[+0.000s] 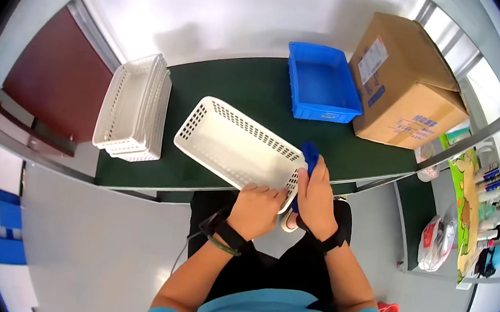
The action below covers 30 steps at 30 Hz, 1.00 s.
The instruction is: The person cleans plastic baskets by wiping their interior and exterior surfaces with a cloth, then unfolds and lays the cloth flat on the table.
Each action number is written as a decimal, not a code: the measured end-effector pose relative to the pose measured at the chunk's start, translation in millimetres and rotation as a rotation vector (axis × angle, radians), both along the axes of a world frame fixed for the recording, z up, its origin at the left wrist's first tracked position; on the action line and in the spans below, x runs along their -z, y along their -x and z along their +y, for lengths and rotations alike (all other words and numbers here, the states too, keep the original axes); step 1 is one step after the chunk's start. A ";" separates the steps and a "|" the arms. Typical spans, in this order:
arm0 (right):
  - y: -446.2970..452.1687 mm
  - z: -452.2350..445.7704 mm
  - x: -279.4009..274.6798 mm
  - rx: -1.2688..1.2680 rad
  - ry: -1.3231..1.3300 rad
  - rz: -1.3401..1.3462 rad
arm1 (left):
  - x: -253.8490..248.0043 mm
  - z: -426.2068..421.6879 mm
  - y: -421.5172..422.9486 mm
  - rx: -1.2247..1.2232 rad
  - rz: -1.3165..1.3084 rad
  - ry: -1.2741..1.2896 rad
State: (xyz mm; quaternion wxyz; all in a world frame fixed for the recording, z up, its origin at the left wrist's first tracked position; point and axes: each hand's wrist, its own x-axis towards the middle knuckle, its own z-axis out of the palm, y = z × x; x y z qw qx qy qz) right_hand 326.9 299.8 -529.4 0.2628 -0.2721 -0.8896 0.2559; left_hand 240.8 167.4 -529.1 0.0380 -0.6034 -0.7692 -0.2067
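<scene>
A white perforated plastic basket (236,145) lies slanted over the front part of the dark green table, its near right corner toward me. My left hand (256,211) grips the basket's near long rim, fingers curled over the edge. At the basket's right end, my right hand (317,197) presses a blue cloth (310,155) against the outside of the short wall. Part of the cloth is hidden behind the fingers. Black bands circle both wrists.
Several white baskets (135,109) stand stacked at the table's left end. A blue plastic bin (323,81) sits at the back, beside a cardboard box (409,85). Metal frame bars surround the table (234,80). Bottles and a plastic bag (436,242) are to the right.
</scene>
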 end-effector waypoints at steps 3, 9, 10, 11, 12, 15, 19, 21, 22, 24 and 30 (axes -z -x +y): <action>-2.8 23.2 -0.2 -0.058 -0.013 0.207 | -2.2 2.1 4.4 0.037 0.006 0.027; -13.2 9.3 -19.3 -0.128 -0.120 0.158 | -4.1 14.9 11.1 0.020 -0.017 -0.047; -14.9 -7.6 -13.3 -0.156 -0.103 0.129 | -5.2 15.8 12.3 0.012 -0.028 -0.012; -18.1 -20.4 -8.7 -0.184 -0.087 0.102 | -5.9 16.5 13.3 -0.018 -0.005 0.017; -22.2 -20.9 -7.6 -0.182 -0.076 0.087 | -2.4 14.1 15.7 0.008 -0.014 -0.009; -21.2 -5.8 -15.6 -0.270 -0.066 0.071 | -4.5 11.2 16.4 0.046 -0.014 -0.036; 0.1 35.3 -19.9 -0.224 -0.029 0.101 | -4.2 18.4 15.9 0.014 -0.025 0.007; -2.5 20.6 -20.9 -0.202 -0.050 0.074 | -6.9 21.0 18.3 0.013 -0.025 0.031; -7.5 13.1 -24.0 -0.247 -0.071 0.043 | -6.9 19.8 17.0 0.015 -0.030 0.057; -14.6 1.8 -25.0 -0.294 -0.055 0.019 | -6.3 16.1 19.8 0.034 -0.043 0.047; 1.4 43.6 -32.3 -0.280 -0.051 -0.009 | -6.5 17.9 18.5 0.054 -0.048 0.020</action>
